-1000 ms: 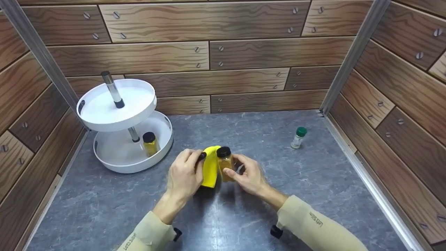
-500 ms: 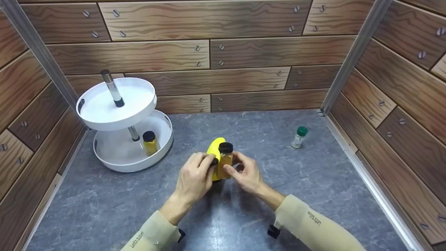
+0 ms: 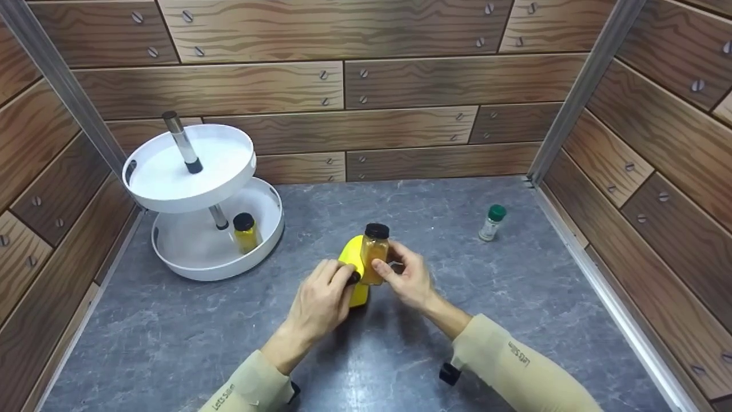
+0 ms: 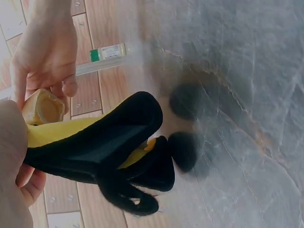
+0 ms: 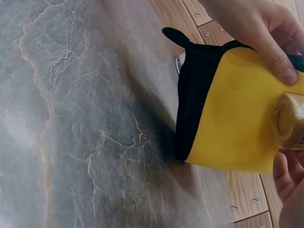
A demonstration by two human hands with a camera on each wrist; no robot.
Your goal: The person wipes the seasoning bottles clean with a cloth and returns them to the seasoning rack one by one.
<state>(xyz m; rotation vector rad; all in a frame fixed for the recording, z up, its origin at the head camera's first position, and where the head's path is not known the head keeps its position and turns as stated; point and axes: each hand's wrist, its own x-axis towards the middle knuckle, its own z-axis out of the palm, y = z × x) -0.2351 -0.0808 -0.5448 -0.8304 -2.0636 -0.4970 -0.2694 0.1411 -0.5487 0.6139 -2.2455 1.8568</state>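
Observation:
My left hand (image 3: 320,296) grips a folded cleaning cloth (image 3: 359,296), yellow on one face and black on the other, with a black edge and a small black loop. In the right wrist view its yellow face (image 5: 232,109) spreads out beside the jar. My right hand (image 3: 412,278) holds a clear spice jar (image 3: 375,257) upright by its side, thumb in front. The jar has a black lid and orange-brown contents; its base (image 4: 49,108) shows in the left wrist view. The cloth lies right against the jar's left side, both held above the table.
A white two-tier turntable (image 3: 214,273) stands at the back left, with a black-lidded yellow spice jar (image 3: 246,234) on its lower tier. A small green-capped shaker (image 3: 490,224) stands at the back right. Wood-patterned walls (image 3: 412,126) enclose the grey marbled table (image 3: 503,309).
My left hand has moved right with the cloth, bringing it up against the jar and then slightly down along it. My right hand has raised the jar a little.

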